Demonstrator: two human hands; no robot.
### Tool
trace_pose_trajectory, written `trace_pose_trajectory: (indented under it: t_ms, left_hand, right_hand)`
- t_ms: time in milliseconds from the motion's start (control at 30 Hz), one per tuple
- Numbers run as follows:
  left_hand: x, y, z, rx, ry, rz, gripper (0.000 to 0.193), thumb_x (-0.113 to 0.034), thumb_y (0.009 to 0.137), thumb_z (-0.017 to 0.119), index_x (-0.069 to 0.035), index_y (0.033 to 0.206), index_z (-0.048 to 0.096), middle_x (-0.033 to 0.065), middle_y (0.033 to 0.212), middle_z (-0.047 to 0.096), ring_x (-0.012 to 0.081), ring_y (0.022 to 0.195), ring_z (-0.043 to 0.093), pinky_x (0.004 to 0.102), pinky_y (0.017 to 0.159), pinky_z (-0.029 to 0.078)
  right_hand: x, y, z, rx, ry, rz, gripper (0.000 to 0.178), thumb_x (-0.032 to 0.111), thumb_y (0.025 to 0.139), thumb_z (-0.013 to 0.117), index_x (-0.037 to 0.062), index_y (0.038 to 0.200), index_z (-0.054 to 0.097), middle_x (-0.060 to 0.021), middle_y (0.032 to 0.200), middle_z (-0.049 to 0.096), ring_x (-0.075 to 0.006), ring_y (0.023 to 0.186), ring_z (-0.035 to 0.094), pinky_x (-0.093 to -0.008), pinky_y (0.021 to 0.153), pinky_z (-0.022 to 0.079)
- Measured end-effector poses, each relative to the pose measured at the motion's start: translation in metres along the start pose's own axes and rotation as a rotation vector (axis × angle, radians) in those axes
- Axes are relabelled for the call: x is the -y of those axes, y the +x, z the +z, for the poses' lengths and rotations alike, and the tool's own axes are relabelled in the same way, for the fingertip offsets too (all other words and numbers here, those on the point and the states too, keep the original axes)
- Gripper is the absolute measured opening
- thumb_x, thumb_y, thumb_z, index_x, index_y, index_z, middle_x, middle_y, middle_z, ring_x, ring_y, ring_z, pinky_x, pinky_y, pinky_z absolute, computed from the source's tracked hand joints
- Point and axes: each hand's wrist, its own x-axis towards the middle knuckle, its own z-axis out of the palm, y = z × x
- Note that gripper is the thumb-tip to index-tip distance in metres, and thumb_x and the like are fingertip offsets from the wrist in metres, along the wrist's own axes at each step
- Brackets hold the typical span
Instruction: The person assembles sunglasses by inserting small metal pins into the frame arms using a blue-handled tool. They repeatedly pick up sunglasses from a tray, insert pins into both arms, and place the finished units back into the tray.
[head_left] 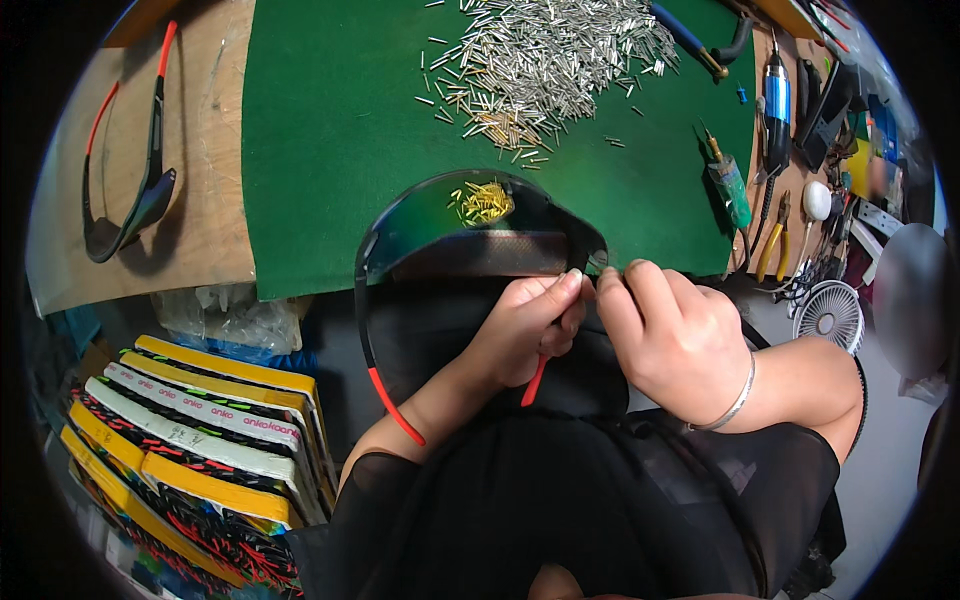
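A pair of wraparound sports glasses (470,252) with a black frame, dark lens and red temple tips is held over the near edge of a green mat (330,180). My left hand (535,330) is closed round the right-hand temple near its hinge, and the red tip sticks out below. My right hand (680,345) pinches close beside that hinge; what lies between its fingertips is too small or hidden to make out. Through the lens shows a small heap of brass-coloured pins (485,203). Farther back on the mat lies a big pile of silver metal pins (560,70).
Another pair of glasses (158,195) lies at the left. Several trays of frames (215,405) stand lower left. Along the right are a blue-and-black corded tool (776,110), a green-handled tool (733,190), yellow-handled pliers (772,248) and a white fan (828,314).
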Motion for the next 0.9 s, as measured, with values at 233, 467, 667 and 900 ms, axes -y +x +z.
trace_pose_trajectory:
  t_ms: [233,467,667,900]
  left_hand:
    - [-0.001,0.001,-0.003,0.054,-0.027,-0.023,0.028,-0.029,0.093,0.043,-0.003,0.089,0.05,-0.0032,0.058,0.039,0.0025,0.046,0.029,0.0171,0.042,0.024]
    - [0.002,0.001,-0.002,0.043,-0.094,-0.036,0.029,-0.031,0.094,0.042,-0.004,0.088,0.051,-0.0031,0.059,0.042,0.0029,0.045,0.029,0.0169,0.041,0.025]
    - [-0.003,-0.001,0.003,-0.017,-0.078,-0.063,0.026,-0.028,0.093,0.044,-0.002,0.09,0.05,-0.0028,0.06,0.043,0.0015,0.045,0.031,0.0162,0.04,0.025]
    - [-0.009,-0.003,0.012,-0.087,-0.043,-0.048,0.025,-0.027,0.092,0.045,-0.003,0.088,0.049,-0.0034,0.06,0.042,0.0013,0.045,0.03,0.0163,0.04,0.023]
  right_hand:
    - [-0.006,0.0,0.003,0.033,-0.017,-0.034,0.023,0.008,0.065,0.059,-0.006,0.084,0.059,-0.0026,0.063,0.046,-0.0094,0.046,0.046,-0.0208,0.037,0.037]
    - [-0.005,0.002,0.001,0.059,0.011,0.066,0.021,0.014,0.074,0.06,-0.005,0.081,0.058,-0.0025,0.062,0.047,-0.0106,0.047,0.046,-0.0211,0.039,0.038]
    - [-0.005,0.01,-0.007,0.148,0.021,0.13,0.02,0.015,0.073,0.064,-0.0009,0.08,0.055,-0.0039,0.061,0.044,-0.0159,0.049,0.049,-0.0274,0.04,0.04]
    - [-0.014,0.003,-0.002,0.116,0.017,0.031,0.018,0.014,0.07,0.064,0.0009,0.077,0.054,-0.0033,0.061,0.043,-0.0151,0.051,0.049,-0.0269,0.04,0.039]
